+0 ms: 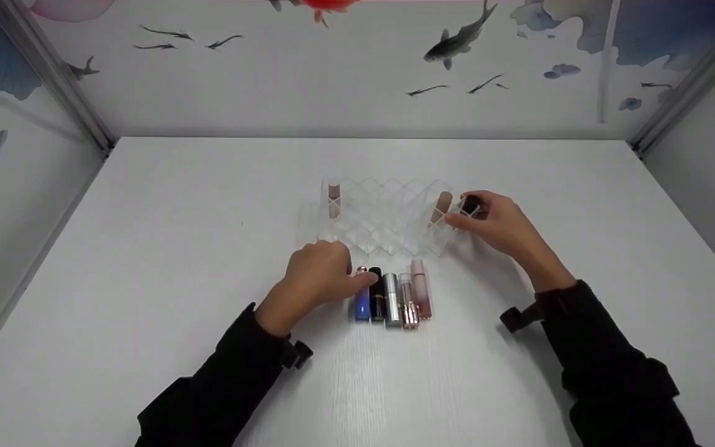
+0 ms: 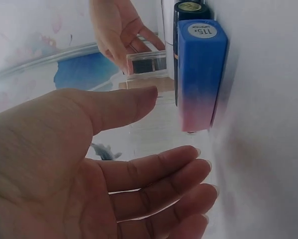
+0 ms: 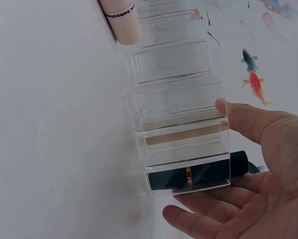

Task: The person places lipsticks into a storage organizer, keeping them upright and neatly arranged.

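Note:
A clear acrylic lipstick organizer (image 1: 388, 208) with diamond-shaped slots lies across the middle of the table. My right hand (image 1: 500, 223) grips its right end, thumb at the edge and fingers around the outer side. Inside that end slot is a black lipstick with a gold band (image 3: 169, 179). A beige tube (image 1: 441, 208) leans in a slot nearby, and a pink-capped tube (image 1: 334, 191) stands at the left end. Holding nothing, my left hand (image 1: 317, 270) hovers beside a blue-to-pink lipstick (image 2: 201, 74), its fingers loosely bent and thumb pointing toward the lipstick row.
In front of the organizer, the row continues with a black lipstick (image 1: 377, 304), a silver tube (image 1: 391, 301), a clear tube with rose-gold base (image 1: 408, 304) and a pale pink tube (image 1: 419, 285). Fish-patterned panels (image 1: 357, 74) wall the white table (image 1: 177, 205).

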`<state>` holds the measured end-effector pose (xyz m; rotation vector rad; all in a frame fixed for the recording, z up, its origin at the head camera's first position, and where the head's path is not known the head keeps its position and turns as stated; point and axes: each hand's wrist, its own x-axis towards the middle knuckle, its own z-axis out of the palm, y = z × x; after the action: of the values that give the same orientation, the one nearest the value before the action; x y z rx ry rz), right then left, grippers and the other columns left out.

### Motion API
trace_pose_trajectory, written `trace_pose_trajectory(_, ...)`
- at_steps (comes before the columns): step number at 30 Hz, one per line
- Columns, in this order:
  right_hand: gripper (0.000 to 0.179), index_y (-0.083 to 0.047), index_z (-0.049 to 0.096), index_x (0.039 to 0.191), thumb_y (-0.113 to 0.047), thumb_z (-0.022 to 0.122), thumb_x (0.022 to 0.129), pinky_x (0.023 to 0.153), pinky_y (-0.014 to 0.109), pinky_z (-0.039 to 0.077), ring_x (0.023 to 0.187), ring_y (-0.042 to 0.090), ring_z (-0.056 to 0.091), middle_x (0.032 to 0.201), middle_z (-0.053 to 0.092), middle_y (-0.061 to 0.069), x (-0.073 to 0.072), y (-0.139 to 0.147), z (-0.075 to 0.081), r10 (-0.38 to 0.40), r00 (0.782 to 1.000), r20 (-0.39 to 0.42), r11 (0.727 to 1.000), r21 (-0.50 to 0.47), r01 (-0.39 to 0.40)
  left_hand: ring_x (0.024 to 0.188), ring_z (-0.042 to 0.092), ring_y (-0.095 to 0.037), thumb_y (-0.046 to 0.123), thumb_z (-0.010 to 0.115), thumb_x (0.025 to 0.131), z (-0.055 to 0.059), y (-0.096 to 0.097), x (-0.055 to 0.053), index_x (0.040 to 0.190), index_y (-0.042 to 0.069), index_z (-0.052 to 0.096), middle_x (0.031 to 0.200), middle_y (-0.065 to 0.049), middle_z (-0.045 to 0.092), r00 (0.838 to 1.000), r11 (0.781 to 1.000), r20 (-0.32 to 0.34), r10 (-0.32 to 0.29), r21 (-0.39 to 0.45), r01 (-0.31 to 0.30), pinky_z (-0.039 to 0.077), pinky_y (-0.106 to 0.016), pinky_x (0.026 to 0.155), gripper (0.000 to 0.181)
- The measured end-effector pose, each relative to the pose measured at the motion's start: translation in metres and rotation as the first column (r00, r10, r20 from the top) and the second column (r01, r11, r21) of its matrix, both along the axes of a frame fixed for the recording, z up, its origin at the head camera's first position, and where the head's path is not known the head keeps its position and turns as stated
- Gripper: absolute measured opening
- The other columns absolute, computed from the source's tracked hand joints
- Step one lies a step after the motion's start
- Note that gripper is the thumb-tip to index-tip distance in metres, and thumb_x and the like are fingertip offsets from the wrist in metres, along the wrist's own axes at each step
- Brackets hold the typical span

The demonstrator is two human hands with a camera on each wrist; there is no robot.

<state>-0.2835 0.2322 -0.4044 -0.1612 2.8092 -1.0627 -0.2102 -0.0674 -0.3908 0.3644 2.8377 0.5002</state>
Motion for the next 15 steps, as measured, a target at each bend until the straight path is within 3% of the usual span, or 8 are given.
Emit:
trace_pose_trajectory(5, 0.079, -0.009, 0.05, 0.132, -0.064, 0.063, 0.077, 0.082, 0.034, 0.042, 0.101, 0.025, 0.055, 0.11, 0.06, 0.012, -0.0001, 0.0008, -0.0003, 0.009, 1.0, -0.001, 1.0, -0.002, -0.009, 0.052, 0.041, -0.014, 0.057, 0.062, 0.082, -0.0042, 0.0048, 0.0026, 0.053, 0.016, 0.043, 0.053, 0.004, 0.037, 0.999, 0.999, -0.026, 0.019, -0.041, -0.02, 0.031, -0.029, 0.046, 0.053)
trace_pose_trajectory(10, 0.081, -0.008, 0.048, 0.135, -0.063, 0.063, 0.078, 0.087, 0.037, 0.042, 0.105, 0.025, 0.056, 0.114, 0.059, 0.012, 0.0017, 0.0017, 0.0003, 0.014, 1.0, 0.002, 1.0, -0.009, -0.014, 0.055, 0.042, -0.016, 0.054, 0.064, 0.081, -0.0064, 0.0065, 0.0037, 0.055, 0.015, 0.045, 0.056, 0.003, 0.038, 0.997, 0.999, -0.071, 0.016, -0.045, -0.019, 0.032, -0.03, 0.046, 0.05)
trace_pose_trajectory(15, 0.082, -0.008, 0.047, 0.136, -0.063, 0.063, 0.078, 0.088, 0.038, 0.042, 0.105, 0.026, 0.056, 0.114, 0.059, 0.012, 0.0024, 0.0019, 0.0005, 0.014, 1.0, 0.002, 1.0, -0.013, -0.014, 0.057, 0.045, -0.016, 0.05, 0.065, 0.082, -0.0041, 0.0047, 0.0037, 0.058, 0.015, 0.049, 0.059, 0.002, 0.043, 0.999, 0.999, -0.033, 0.01, -0.043, -0.011, 0.033, -0.03, 0.047, 0.045)
